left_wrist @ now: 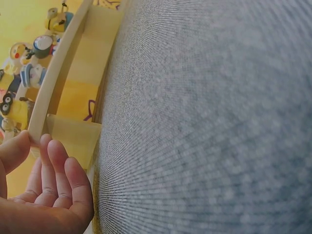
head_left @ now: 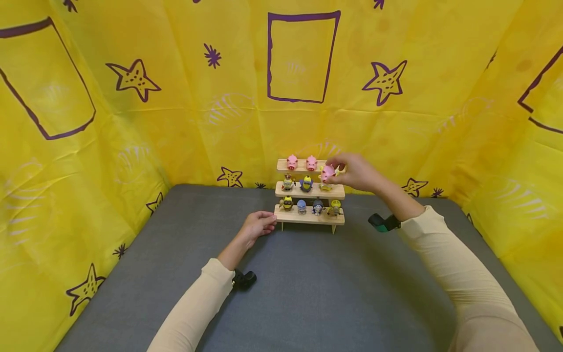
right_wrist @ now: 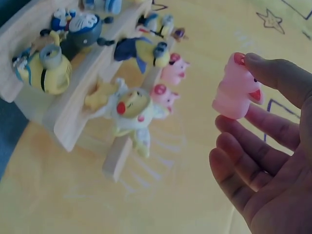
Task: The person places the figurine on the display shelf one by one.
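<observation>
A three-tier wooden shelf (head_left: 308,217) stands at the back of the grey table (head_left: 308,293), and small toy figures (head_left: 306,184) fill its tiers. Two pink pigs (head_left: 292,162) sit on the top tier. My right hand (head_left: 337,172) hovers by the right end of the top tier and pinches a third pink pig (head_left: 327,172) between thumb and fingers. The right wrist view shows this pig (right_wrist: 236,87) in my fingertips (right_wrist: 273,73), apart from the shelf (right_wrist: 73,117). My left hand (head_left: 259,225) rests on the table at the bottom tier's left end. Its fingers (left_wrist: 53,170) are relaxed and the thumb is at the shelf edge (left_wrist: 53,83).
A yellow cloth backdrop (head_left: 176,98) with purple stars and rectangles closes in the back and both sides. The grey surface spreads wide in front of the shelf. A small camera is strapped to each wrist (head_left: 383,222).
</observation>
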Demonstrator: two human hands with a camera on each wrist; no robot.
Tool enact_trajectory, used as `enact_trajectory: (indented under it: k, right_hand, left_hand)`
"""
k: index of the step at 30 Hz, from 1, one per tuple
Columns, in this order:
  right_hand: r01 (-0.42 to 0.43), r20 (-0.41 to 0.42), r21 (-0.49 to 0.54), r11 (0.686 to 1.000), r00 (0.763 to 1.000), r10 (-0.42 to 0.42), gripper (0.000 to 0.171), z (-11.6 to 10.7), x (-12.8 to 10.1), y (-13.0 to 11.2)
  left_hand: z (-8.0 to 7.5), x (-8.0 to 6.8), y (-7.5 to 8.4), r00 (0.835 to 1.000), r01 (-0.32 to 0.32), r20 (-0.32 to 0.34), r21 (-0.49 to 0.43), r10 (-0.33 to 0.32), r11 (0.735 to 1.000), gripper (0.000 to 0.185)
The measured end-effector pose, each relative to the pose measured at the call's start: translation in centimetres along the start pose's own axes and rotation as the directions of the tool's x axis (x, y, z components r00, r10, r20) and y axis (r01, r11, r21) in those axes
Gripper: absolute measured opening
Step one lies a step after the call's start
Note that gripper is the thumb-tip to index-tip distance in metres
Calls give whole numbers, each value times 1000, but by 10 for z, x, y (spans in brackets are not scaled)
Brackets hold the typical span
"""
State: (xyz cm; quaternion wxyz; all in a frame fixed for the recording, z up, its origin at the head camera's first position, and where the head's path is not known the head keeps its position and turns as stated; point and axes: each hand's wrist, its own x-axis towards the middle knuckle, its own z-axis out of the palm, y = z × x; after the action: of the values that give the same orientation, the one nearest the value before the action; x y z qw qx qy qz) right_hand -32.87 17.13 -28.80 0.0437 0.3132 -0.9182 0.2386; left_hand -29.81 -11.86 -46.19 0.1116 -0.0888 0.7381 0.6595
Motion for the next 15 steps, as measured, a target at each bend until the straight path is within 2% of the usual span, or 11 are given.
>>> enact_trajectory:
  k: [9, 15]
  right_hand:
    - [-45, -22, -11, 999, 999, 45, 41, -8, 15, 13]
    - [-105, -40, -1, 994, 994, 105, 42, -10, 28, 25]
  left_hand:
    - [0, 1, 0, 1000, 9, 4, 0, -9, 1000, 30]
    - [0, 1, 1, 1000, 11, 4, 4, -11, 1000, 31]
